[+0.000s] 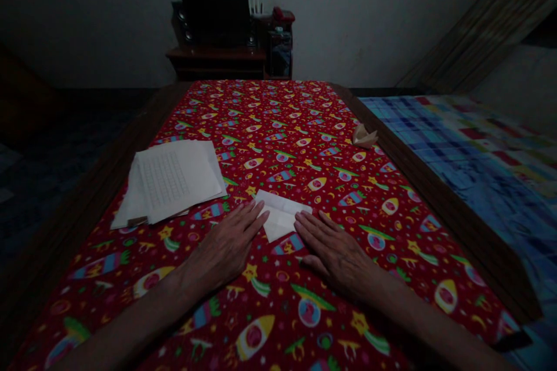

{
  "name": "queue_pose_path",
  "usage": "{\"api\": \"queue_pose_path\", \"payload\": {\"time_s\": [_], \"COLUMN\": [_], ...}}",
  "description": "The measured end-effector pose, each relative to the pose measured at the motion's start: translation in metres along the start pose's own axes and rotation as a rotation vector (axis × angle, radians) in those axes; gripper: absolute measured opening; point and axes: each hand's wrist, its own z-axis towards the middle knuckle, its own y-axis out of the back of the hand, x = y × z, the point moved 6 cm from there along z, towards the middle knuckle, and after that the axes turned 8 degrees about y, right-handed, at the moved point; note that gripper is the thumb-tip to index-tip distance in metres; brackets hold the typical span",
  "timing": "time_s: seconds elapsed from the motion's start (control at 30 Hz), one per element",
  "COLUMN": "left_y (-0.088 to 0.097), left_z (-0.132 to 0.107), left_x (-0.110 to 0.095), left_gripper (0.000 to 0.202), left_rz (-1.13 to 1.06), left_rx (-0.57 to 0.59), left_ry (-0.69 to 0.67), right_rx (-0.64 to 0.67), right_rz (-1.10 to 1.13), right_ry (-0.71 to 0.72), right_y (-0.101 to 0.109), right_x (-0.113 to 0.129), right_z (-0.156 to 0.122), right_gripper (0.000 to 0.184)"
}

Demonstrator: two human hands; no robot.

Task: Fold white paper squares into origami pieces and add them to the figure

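Both hands lie flat on the table, palms down and fingers spread, gripping nothing. The left hand (pixel 224 249) sits just left of centre, and the right hand (pixel 335 261) just right of it. Between them, at the middle of the frame, lies a folded white paper (pixel 281 214), its edges meeting the fingertips of both hands.

A red cloth (pixel 278 122) printed with rockets and stars covers the wooden table (pixel 435 197). To the left of the hands, a loose stack of paper sheets (pixel 174 179) rests on the cloth, the top sheet ruled with a grid of small marks. Toward the right edge of the cloth sits a small folded paper piece (pixel 364 137). A checked quilt (pixel 456 156) spreads along the right side. At the top of the frame, a dark laptop (pixel 213 11) stands on a wooden shelf (pixel 215 58) beside a red object (pixel 282 15).
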Motion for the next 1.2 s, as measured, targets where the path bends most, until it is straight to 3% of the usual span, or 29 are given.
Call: {"api": "queue_pose_path", "payload": {"time_s": [0.27,0.43,0.53,0.67,0.9,1.03,1.1,1.2], "left_y": [0.013,0.008,0.000,-0.009,-0.008,0.003,0.012,0.038], "left_z": [0.007,0.021,0.026,0.025,0.011,0.023,0.031,0.038], "left_x": [0.007,-0.024,-0.042,-0.048,-0.055,-0.046,-0.042,-0.033], "left_gripper": [0.041,0.045,0.054,0.047,0.055,0.056,0.047,0.030], "left_rz": [0.111,0.100,0.123,0.207,0.255,0.069,-0.098,-0.418], "left_rx": [-0.039,-0.047,-0.041,-0.077,-0.101,-0.032,-0.016,-0.223], "left_ry": [0.112,0.002,0.037,0.116,0.023,0.112,0.083,0.069], "right_rx": [-0.063,-0.105,-0.140,-0.248,-0.440,-0.478,-0.472,-0.465], "right_rz": [-0.006,-0.017,0.004,0.076,0.262,0.433,0.560,0.777], "right_ry": [-0.058,-0.091,-0.098,-0.129,-0.288,-0.419,-0.499,-0.551], "right_y": [0.003,0.003,0.005,0.011,0.020,0.017,0.012,0.006], "right_x": [0.001,0.002,0.001,-0.003,-0.020,-0.032,-0.040,-0.049], "right_z": [-0.006,-0.003,-0.003,-0.007,-0.015,-0.020,-0.021,-0.015], "right_gripper": [0.048,0.040,0.037,0.031,0.029,0.029,0.028,0.034]}}
